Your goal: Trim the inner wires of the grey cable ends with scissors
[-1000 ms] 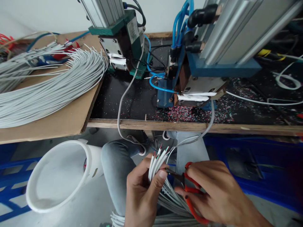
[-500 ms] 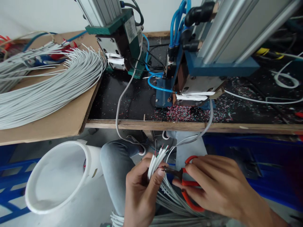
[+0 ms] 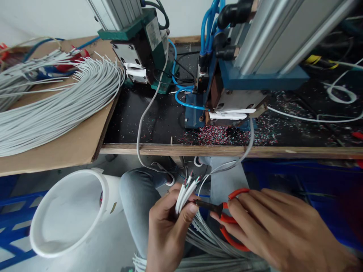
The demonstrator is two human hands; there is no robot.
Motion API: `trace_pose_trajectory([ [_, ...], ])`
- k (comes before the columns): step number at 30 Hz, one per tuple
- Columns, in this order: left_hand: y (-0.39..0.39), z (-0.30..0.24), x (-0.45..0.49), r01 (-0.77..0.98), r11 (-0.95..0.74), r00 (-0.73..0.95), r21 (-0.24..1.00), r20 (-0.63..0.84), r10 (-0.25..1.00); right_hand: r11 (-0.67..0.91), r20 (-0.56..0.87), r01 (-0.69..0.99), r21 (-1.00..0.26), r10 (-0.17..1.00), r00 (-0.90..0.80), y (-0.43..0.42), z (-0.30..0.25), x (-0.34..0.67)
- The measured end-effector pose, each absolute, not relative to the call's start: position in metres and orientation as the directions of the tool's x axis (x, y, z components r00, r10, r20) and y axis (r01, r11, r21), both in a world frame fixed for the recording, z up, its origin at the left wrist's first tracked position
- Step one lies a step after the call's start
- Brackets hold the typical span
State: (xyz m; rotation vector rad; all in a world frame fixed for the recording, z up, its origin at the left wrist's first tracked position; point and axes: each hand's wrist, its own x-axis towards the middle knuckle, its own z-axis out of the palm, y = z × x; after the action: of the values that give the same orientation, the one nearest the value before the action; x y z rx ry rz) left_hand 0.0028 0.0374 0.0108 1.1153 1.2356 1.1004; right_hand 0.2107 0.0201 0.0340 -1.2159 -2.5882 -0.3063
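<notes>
My left hand [image 3: 166,230] is closed round a small bunch of white cables [image 3: 185,190], whose stripped ends with red and green cores stick up past the thumb. My right hand [image 3: 272,226] grips red-handled scissors [image 3: 227,223], and their dark tip touches the bunch just by my left thumb. More white cables [image 3: 210,245] trail down between both hands over my lap.
A white bucket [image 3: 68,211] stands at lower left beside my knee. On the bench sit a blue pneumatic press [image 3: 241,75], a green one [image 3: 141,41], coloured wire scraps [image 3: 224,136], and a large fan of white cables [image 3: 56,102] on cardboard. Blue crates flank me.
My right hand has slid rightward and lower, with the scissors' tip staying at the bunch. The left hand keeps its hold on the cables, almost still.
</notes>
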Motion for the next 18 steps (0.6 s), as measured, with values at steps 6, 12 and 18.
trace_pose_trajectory([
  [6,0.034,0.015,0.01,0.043,0.117,-0.083,0.992,-0.114,0.99,0.629,0.317,0.753,0.191,0.687,-0.654,0.014,0.039,0.215],
  [12,0.03,0.021,0.018,0.17,-0.057,-0.11,0.984,0.076,0.991,0.621,0.421,0.774,0.125,0.673,-0.608,0.017,0.03,0.217],
  [18,0.027,0.013,0.019,0.368,-0.146,-0.072,0.918,0.185,0.98,0.534,0.527,0.832,-0.149,0.755,-0.39,0.0,0.008,0.222],
])
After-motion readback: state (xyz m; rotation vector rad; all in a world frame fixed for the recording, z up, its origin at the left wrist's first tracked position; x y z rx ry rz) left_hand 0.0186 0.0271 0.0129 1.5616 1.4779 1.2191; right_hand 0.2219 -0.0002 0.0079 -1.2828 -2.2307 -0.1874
